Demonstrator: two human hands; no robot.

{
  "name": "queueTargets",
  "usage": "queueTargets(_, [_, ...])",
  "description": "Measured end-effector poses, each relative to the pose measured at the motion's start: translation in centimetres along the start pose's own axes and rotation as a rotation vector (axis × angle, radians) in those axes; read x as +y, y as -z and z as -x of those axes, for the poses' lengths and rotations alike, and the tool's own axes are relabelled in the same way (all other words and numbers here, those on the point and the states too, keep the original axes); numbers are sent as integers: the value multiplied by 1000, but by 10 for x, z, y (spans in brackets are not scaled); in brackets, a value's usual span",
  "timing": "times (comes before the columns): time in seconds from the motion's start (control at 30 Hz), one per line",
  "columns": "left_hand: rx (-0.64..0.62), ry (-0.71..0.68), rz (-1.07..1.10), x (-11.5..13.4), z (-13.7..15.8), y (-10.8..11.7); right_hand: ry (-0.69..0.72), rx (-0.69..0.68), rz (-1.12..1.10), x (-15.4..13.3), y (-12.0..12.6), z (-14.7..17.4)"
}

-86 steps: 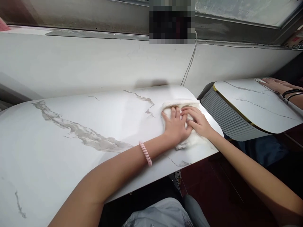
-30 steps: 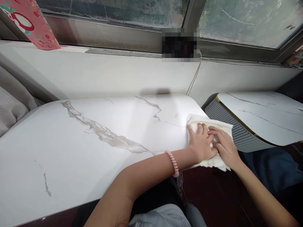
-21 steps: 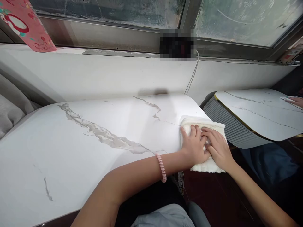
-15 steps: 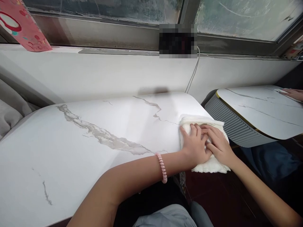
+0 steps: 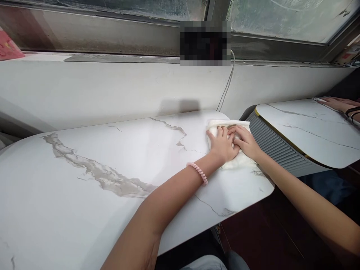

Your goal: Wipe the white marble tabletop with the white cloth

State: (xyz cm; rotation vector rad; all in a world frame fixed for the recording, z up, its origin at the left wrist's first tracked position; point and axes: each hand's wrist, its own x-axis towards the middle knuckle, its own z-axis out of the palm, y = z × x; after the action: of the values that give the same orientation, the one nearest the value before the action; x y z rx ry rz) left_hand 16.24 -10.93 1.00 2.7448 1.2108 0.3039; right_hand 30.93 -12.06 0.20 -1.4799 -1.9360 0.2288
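Observation:
A folded white cloth (image 5: 239,162) lies on the marbled white table (image 5: 135,150), near its far right end. My left hand (image 5: 224,145), a pink coiled band on its wrist, presses down on the cloth with bent, slightly spread fingers. Close against it, my right hand (image 5: 245,141) grips the cloth from the right. The fingers of both hands nearly overlap, and the palms hide part of the cloth.
To the right stands a second marbled table (image 5: 317,123) with a ribbed grey side. Another person's hand (image 5: 336,104) rests on a cloth there. A white cable (image 5: 227,88) hangs down the wall below the window; a pink item (image 5: 9,47) is at the left.
Both my hands have slid the cloth away from me, from the table's near right edge toward the wall. The view has shifted a little. The other person's hand has moved left.

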Motion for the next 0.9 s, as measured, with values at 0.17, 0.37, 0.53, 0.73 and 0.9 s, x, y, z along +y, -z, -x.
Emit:
queueTargets(0.17, [52,22,29,-28,-38,-5,-10,58,-2,21,-13,-42])
queueTargets(0.37, [63,51,46,-57,-71,-7,14,67,9,43,-29,-83])
queueTargets(0.53, [26,32,45,-81,-88,-2,-2,107,11,50,-42,-109])
queueTargets(0.73, [20,33,26,-92,-90,3,-42,110,61,45,-50,-116])
queueTargets(0.9, [12,45,21,-92,-80,6,-53,107,80,37,-52,-111])
